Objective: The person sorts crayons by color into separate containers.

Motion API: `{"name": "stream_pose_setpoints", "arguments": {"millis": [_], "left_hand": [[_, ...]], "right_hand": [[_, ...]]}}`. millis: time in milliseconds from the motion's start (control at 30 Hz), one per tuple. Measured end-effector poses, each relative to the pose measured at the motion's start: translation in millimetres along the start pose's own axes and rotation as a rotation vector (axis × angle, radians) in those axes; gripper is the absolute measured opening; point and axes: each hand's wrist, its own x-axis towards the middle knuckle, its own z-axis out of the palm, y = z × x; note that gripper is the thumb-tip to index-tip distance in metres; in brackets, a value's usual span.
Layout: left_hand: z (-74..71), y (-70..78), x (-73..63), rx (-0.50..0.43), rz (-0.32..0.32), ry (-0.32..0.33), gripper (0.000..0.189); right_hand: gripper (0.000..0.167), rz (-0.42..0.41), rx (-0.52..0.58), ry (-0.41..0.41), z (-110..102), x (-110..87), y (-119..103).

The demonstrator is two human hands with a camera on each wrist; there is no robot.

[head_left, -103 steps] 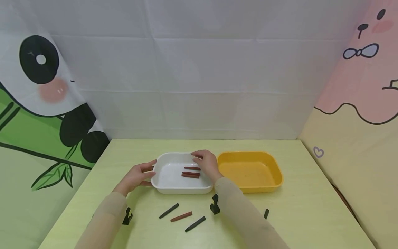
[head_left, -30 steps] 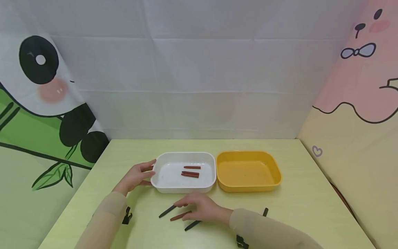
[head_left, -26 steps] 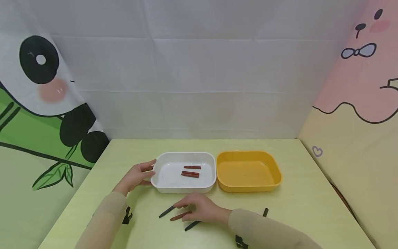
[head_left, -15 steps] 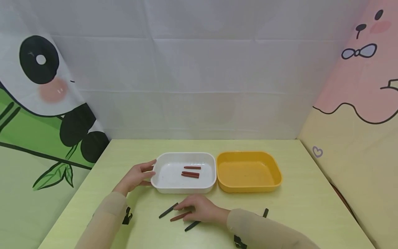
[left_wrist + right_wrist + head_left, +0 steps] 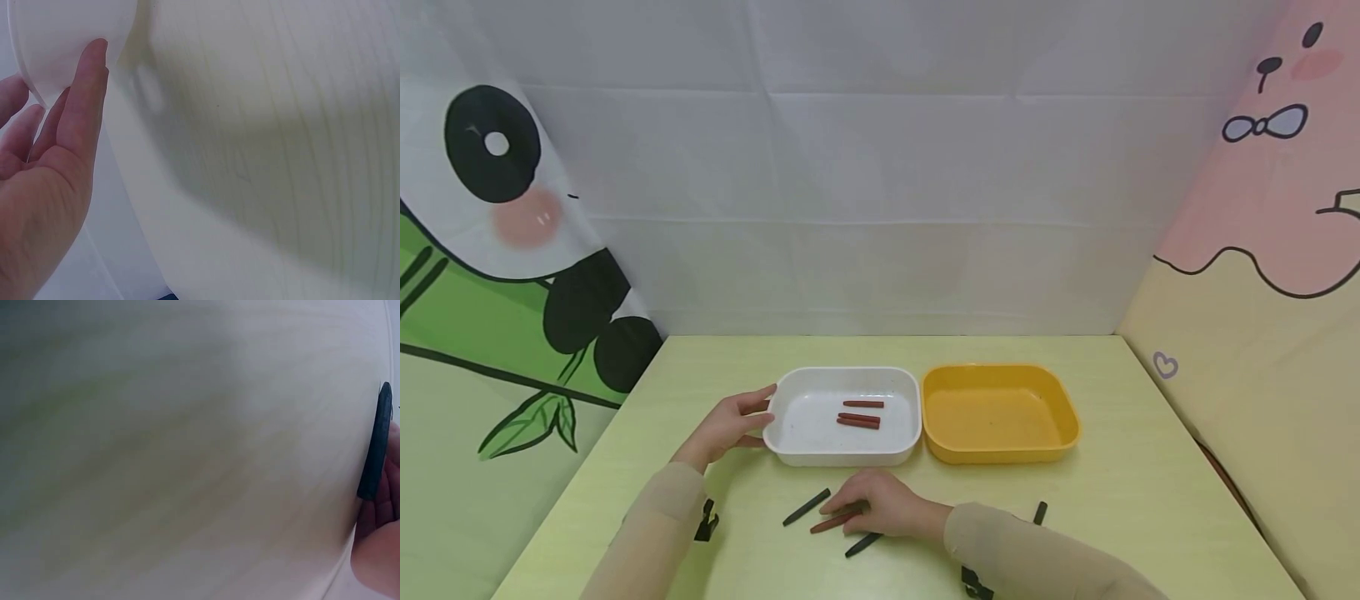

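Fingers (image 5: 757,397) of the person's left hand (image 5: 718,433) are spread and nearly straight, touching the left end of the white tray (image 5: 842,459) without wrapping round it — the left wrist view shows them lying against the outside of its wall. The right hand (image 5: 883,504) is low over the table (image 5: 1150,475), in front of that tray, with thumb and forefinger bent and set narrowly on either side of a reddish-brown crayon (image 5: 827,525). Whether they pinch it cannot be told; the right wrist view does not show that crayon.

The crayon lies aslant, its tapered end pointing left, between two dark ones: the first dark crayon (image 5: 807,507) is behind it and to the left, the second dark crayon (image 5: 861,547) in front, partly under the right hand. A third dark crayon (image 5: 1041,512) lies well apart on the right, partly hidden by the right sleeve (image 5: 1037,550).

Inside the white tray are three more reddish-brown crayons: a pair (image 5: 859,421) side by side — touching, or very nearly — and a single one (image 5: 863,404) just behind. A yellow tray (image 5: 1000,457) stands just beside it on the right.
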Motion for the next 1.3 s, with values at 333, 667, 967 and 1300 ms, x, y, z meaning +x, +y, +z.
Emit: {"name": "stream_pose_setpoints", "arguments": {"millis": [333,667,967,1300], "left_hand": [[-0.1,-2.3,1.9,-0.013,0.005,0.001,0.061],[-1.4,-7.6,4.3,-0.016,0.003,0.008,0.062],[-0.3,-6.4,5.1,-0.027,0.008,-0.004,0.061],[0.3,-5.5,5.5,-0.025,-0.004,-0.013,0.063]], "right_hand": [[0.026,0.043,-0.08,0.01,2,-1.3,-1],[0.022,0.092,0.037,0.039,0,-3.1,-1],[0.024,0.112,0.184,0.135,-17,-7.2,-2],[0.022,0.133,0.222,0.162,-30,-11.8,-13]]}}
